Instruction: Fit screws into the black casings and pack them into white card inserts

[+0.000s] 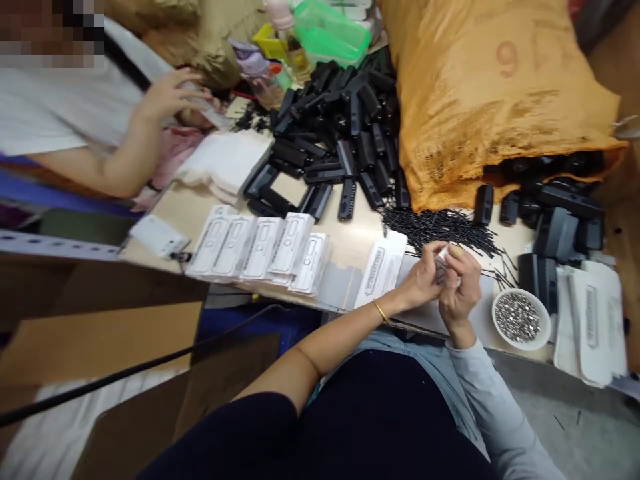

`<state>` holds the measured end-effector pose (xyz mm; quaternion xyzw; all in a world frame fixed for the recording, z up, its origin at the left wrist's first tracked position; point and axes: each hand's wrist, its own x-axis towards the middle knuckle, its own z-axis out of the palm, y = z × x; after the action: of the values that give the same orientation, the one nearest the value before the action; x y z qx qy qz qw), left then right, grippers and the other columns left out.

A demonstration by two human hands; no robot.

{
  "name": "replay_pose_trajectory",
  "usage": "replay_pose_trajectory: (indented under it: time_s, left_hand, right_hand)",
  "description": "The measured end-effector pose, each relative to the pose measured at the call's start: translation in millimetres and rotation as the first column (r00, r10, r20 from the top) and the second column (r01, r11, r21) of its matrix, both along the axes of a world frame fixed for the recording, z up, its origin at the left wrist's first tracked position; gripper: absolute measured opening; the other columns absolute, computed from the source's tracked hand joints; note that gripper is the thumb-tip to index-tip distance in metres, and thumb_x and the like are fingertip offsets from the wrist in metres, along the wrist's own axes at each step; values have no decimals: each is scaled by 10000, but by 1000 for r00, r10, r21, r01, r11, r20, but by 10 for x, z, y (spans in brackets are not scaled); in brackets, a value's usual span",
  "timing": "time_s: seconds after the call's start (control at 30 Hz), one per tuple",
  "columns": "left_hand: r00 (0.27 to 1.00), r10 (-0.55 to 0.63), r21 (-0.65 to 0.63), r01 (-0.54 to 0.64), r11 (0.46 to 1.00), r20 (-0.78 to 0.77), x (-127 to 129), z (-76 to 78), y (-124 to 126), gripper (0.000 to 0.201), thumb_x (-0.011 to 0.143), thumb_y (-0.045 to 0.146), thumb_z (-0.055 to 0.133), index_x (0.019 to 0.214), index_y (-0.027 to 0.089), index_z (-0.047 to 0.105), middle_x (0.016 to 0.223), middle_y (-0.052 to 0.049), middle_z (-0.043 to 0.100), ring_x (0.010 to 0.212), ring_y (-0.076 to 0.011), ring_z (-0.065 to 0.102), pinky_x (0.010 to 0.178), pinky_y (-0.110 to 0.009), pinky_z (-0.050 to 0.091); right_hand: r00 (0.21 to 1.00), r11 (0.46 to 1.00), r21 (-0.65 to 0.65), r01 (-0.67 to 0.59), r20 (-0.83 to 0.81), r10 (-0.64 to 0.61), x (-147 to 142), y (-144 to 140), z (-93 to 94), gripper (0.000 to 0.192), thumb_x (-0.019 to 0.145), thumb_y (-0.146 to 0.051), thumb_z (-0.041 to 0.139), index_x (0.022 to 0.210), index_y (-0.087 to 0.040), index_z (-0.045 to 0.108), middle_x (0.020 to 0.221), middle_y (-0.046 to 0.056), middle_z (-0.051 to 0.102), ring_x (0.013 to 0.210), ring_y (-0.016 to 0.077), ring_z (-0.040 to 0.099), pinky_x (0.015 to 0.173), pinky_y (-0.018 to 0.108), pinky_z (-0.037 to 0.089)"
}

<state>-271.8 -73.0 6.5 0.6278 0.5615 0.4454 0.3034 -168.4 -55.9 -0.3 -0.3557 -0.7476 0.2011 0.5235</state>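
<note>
Close together above the table's front edge, my left hand [421, 276] and my right hand [461, 291] pinch a small white packet [442, 260]. My fingers cover most of it, so its contents cannot be made out. Left of my hands lies a printed white sleeve [383, 268] on a grey sheet. Just behind them spreads a pile of thin black rods [443, 228]. Beside my right hand stands a white bowl [546, 328] filled with small shiny metal pieces [516, 316].
Several printed white packs [263, 247] line the front edge at left. Black plastic housings [345, 127] are heaped behind, beside a large orange sack [495, 87]. More white sleeves [593, 320] lie at far right. A co-worker's hand [167, 93] is at upper left.
</note>
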Motion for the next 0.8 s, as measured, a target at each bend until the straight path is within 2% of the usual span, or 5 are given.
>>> replay_pose_trajectory:
  time_s: [0.13, 0.33, 0.43, 0.63, 0.8]
  left_hand:
    - [969, 203, -121, -221, 968, -142, -547, 194, -103, 601, 699, 231, 670, 1216, 139, 377, 1050, -154, 565, 913, -319, 614, 790, -526, 520]
    - [449, 424, 69, -619, 782, -787, -1805, 241, -490, 455, 776, 424, 637, 1080, 104, 525, 1302, -208, 444, 1253, -431, 382, 1043, -591, 334]
    - [357, 407, 71, -672, 737, -841, -1929, 148, -598, 591, 865, 369, 545, 1370, 106, 384, 1494, -225, 236, 1354, -471, 248, 1067, -662, 230]
    - [647, 392, 170, -379, 910, -654, -1257, 18, -163, 597, 878, 366, 557, 1405, 134, 402, 1449, -198, 309, 1367, -371, 294, 1116, -559, 275]
    - [911, -50, -21, 45, 999, -409, -560, -48, 517, 449, 948, 307, 449, 1374, 168, 461, 1451, -138, 382, 1362, -256, 373, 1121, -483, 344]
  right_hand:
    - [1000, 978, -210, 15, 29, -9, 271, 95, 21, 264, 961, -266, 437, 1176, -194, 573, 1249, 94, 585, 1200, 199, 530, 1033, 443, 419]
    - [914, 863, -335, 378, 280, -292, 1093, 415, 61, 296, 924, -402, 489, 990, -164, 652, 987, 92, 656, 950, 236, 582, 859, 425, 455]
    - [858, 893, -280, 352, 477, -189, 1317, 857, 25, 346, 894, -418, 510, 1056, -138, 632, 1029, 124, 638, 966, 267, 553, 875, 446, 434]
    - [623, 871, -27, 490, 710, -329, 1297, 2290, -42, 487, 827, -278, 575, 1251, -38, 554, 1300, 243, 469, 1190, 375, 426, 1010, 515, 342]
    - [551, 847, 11, 532, 755, -356, 1076, 3426, -56, 491, 884, -218, 499, 1307, 31, 504, 1366, 295, 410, 1290, 376, 388, 1068, 537, 295]
